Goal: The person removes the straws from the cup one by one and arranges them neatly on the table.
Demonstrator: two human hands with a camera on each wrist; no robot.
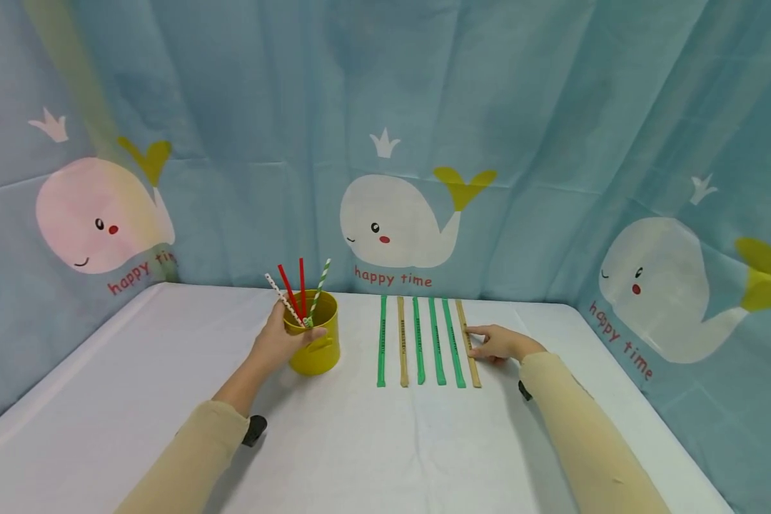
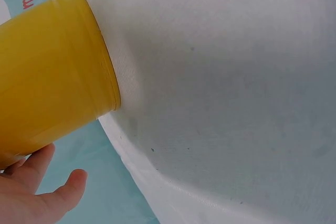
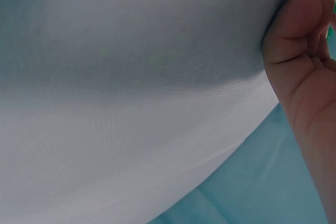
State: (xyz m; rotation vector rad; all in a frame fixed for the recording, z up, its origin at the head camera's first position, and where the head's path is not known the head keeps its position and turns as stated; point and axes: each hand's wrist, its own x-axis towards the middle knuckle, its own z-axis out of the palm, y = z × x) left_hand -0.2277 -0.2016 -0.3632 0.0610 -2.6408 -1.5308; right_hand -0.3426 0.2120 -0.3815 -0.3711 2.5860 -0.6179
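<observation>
A yellow bucket (image 1: pixel 318 355) stands on the table at centre left. My left hand (image 1: pixel 278 341) grips its left side, the thumb in front and the other fingers largely hidden behind. Several straws lean in the bucket, including a red straw (image 1: pixel 302 285), a green-striped straw (image 1: pixel 320 287) and a white dotted straw (image 1: pixel 284 298). Right of it lie several long wrapped straws in a row, green (image 1: pixel 382 343) and tan (image 1: pixel 402 346). At the row's right end, my right hand (image 1: pixel 502 344) pinches a tan wrapped straw (image 1: pixel 472 368) with thumb and index finger.
A white cloth (image 1: pixel 334 450) covers the table. Behind it and along both sides hangs a blue curtain (image 1: pixel 540 107) with printed whales. Each wrist bears a small black device, one on the left (image 1: pixel 254 430) and one on the right (image 1: pixel 525 390).
</observation>
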